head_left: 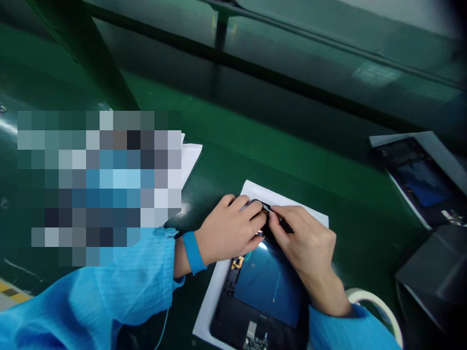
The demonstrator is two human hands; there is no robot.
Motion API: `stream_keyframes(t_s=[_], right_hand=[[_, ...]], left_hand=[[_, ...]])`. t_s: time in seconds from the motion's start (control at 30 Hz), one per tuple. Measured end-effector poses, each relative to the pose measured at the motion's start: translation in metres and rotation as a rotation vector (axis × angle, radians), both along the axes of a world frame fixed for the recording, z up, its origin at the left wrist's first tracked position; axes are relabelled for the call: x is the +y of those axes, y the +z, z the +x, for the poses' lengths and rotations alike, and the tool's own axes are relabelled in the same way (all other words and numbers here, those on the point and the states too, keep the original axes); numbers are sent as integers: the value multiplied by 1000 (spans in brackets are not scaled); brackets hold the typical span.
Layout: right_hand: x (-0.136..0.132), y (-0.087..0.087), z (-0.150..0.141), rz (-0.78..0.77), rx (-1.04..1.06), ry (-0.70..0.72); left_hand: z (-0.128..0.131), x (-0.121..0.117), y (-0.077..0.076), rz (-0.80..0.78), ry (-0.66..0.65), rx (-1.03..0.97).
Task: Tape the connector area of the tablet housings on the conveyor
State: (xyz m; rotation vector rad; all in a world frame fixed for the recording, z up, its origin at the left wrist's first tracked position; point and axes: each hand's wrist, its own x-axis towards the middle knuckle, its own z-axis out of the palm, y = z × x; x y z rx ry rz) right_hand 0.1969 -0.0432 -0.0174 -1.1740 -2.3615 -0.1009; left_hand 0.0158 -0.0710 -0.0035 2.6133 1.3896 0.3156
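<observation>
An opened tablet (270, 287) lies tilted on a white sheet (209, 311), its dark blue inner panel and small circuit parts exposed. My left hand (231, 231), with a blue band (194, 253) at its wrist, rests over the tablet's top left part. Its fingers are bent down at the top edge, and whatever is under them is hidden. Right beside it, my right hand (308, 238) has thumb and forefinger pinched together at that same edge. A small light piece shows by these fingertips, too small to name.
To the right, another opened tablet (419, 170) lies on white wrapping (443, 150). Nearer stand a dark grey box-like object (436, 277) and a roll of pale tape (386, 311). At left, a pixelated patch (109, 184) covers things near white sheets (189, 158). A rail (219, 53) runs behind the green tabletop.
</observation>
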Motion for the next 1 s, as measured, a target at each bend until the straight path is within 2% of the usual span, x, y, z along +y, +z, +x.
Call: stream_keyframes(t_s=[0.23,0.47,0.7,0.87,1.0], right_hand=[[1,1,-2,11,-58,12],[0,1,-3,26,-206,27],[-10,13,-13,-60,-415,3],[-18,13,-13,-108,-360,37],[-23,14,-8,-119,-310,62]], left_hand=[[-1,1,1,0,-2,-12],[-1,0,-2,13,0,-25],[-3,0,-3,8,-2,-50],[-6,-1,-5,16,35,-105],[-7,-2,-3,-30,114,-288]])
